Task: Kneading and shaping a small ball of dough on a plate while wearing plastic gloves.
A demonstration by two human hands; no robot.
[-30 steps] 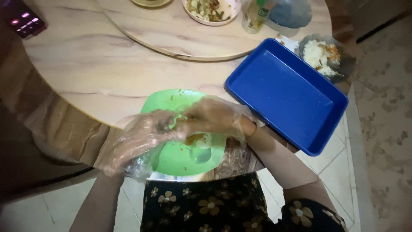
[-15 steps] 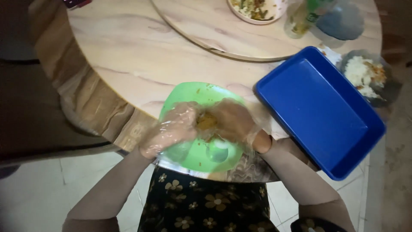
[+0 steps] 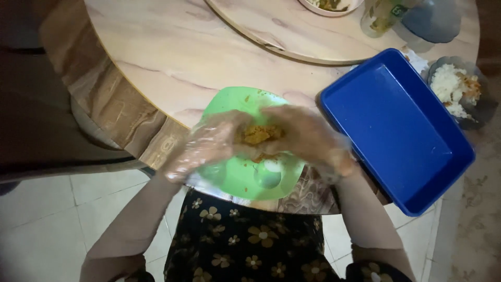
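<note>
Grip status: my left hand (image 3: 206, 146) and right hand (image 3: 308, 138) pinch the crumbly yellow lump (image 3: 258, 134) over the green plate (image 3: 245, 172); uneven pressure could scatter crumbs.

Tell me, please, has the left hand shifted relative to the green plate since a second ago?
Yes. The left hand has come inward over the green plate, closing against the right hand around the orange food lump.

Both hands (image 3: 261, 141) press food lump (image 3: 259, 134).
</note>
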